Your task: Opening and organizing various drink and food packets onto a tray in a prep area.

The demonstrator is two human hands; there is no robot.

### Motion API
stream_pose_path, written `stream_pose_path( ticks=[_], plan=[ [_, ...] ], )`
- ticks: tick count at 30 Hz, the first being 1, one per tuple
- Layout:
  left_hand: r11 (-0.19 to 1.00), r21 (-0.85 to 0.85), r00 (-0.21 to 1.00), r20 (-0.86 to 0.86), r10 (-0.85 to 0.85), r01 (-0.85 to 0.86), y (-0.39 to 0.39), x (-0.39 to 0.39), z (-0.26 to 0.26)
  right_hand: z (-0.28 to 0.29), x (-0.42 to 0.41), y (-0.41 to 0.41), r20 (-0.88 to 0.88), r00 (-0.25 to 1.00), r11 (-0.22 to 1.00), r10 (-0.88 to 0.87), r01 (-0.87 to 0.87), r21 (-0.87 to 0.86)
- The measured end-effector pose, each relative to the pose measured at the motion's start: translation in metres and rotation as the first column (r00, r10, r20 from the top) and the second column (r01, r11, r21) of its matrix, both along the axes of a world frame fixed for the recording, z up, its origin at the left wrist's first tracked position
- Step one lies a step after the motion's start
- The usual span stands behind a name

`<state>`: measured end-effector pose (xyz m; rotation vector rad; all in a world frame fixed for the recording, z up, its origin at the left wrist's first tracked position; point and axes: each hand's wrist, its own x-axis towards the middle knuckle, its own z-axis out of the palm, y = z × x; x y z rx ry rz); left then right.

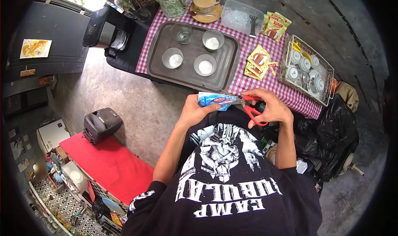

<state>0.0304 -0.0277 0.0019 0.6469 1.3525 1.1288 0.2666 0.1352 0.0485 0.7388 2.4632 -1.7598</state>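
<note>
My left hand [195, 110] grips a blue printed sachet [209, 97] between thumb and fingers, just in front of my chest. In my right hand [275, 107] is a pair of red-handled scissors [241, 101], with thumb and fingers at the handle loops. Their blades lie at the sachet's right end; whether they cut into it I cannot tell. Beyond my hands, a dark serving tray [189, 51] carries several glasses. White contents lie in the near-left glass [172, 58], the near-right glass [205, 65] and the far-right glass [213, 40]. The far-left glass [182, 33] looks transparent throughout.
Yellow sachets [258, 60] lie right of the tray, with more sachets [276, 26] behind. A plastic tub [238, 16] holds ice-like pieces and tongs. Farther right stands a wire basket [306, 86] of cups. A green enamel teapot [169, 2], a lidded cup [205, 2] and a coffee maker [101, 27] line the back.
</note>
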Motion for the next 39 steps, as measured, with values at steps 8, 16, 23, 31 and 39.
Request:
stream_pose_path(
  ticks=[8,16,23,31,39],
  plan=[
    [1.000,-0.007,1.000,-0.012,-0.024,0.024,0.006,0.000,0.006,0.001,0.003,-0.001,-0.020,0.999,0.999,-0.047,0.048,0.026],
    [1.000,-0.012,1.000,-0.012,-0.020,0.020,0.010,0.001,0.006,0.003,0.004,0.001,0.006,0.999,0.999,-0.033,0.033,0.027],
    [1.000,-0.015,1.000,-0.010,-0.021,0.020,0.010,0.001,0.000,0.004,0.003,0.004,0.014,0.999,0.999,-0.029,0.029,0.031],
    [1.000,-0.028,1.000,0.010,-0.008,0.008,0.010,0.000,0.003,0.004,0.002,0.003,-0.007,1.000,0.998,-0.017,0.017,0.056],
    [1.000,-0.004,1.000,0.009,-0.009,0.009,0.011,0.000,0.003,0.004,0.001,0.004,-0.007,0.999,0.998,-0.034,0.035,0.054]
  ],
)
